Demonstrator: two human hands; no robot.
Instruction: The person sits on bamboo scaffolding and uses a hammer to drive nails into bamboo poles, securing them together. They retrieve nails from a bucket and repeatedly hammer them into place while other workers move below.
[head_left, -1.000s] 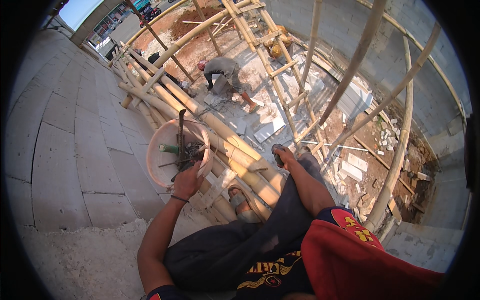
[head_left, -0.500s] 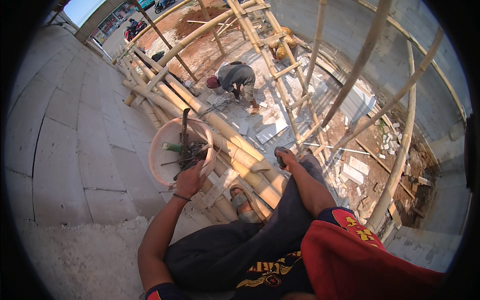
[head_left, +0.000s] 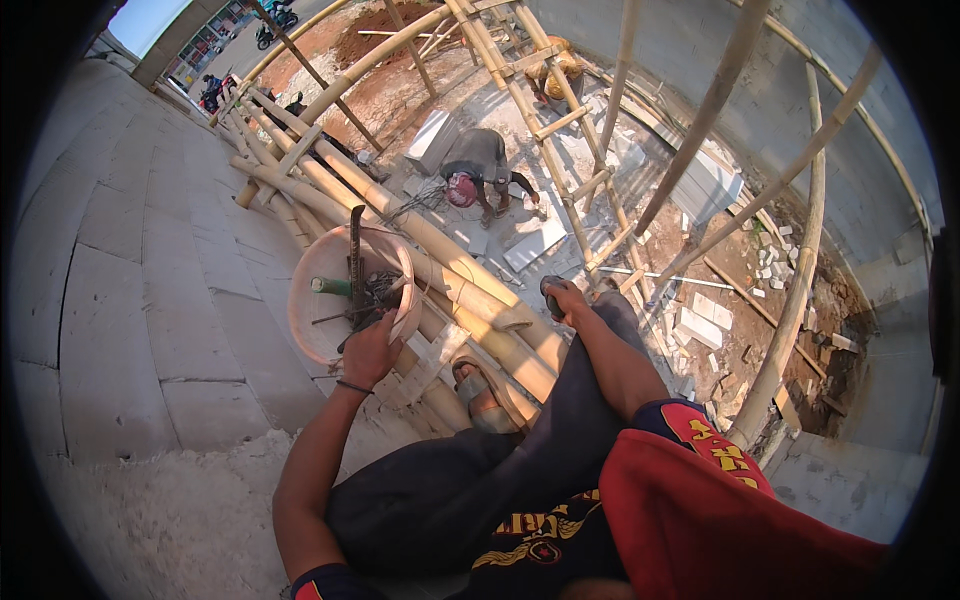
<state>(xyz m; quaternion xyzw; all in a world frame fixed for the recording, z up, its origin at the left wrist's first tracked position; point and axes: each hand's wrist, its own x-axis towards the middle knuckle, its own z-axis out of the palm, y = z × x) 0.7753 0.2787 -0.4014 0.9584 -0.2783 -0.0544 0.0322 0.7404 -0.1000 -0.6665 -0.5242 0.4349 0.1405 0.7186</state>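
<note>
My left hand (head_left: 370,350) is closed at the near rim of a pale pink bucket (head_left: 303,318). A dark piece shows beside its fingers; whether they grip this or the rim is hidden. In the bucket lie a long dark metal bar (head_left: 355,245) standing up past the rim, a green cylinder (head_left: 331,287) and a jumble of dark tools or scraps. My right hand (head_left: 568,300) is closed around a dark rounded object (head_left: 550,291), above my right knee. Its kind does not show.
Bamboo poles (head_left: 480,290) carry the bucket and my sandalled foot (head_left: 485,405). A block wall (head_left: 150,330) runs along the left. A bamboo ladder (head_left: 555,125) stands ahead. Below, one person (head_left: 480,165) bends over white blocks (head_left: 535,245); another (head_left: 555,75) crouches behind the ladder.
The view has shifted slightly. The bending person below has turned and reaches an arm out to the right, toward the white blocks. Both my hands keep their hold.
</note>
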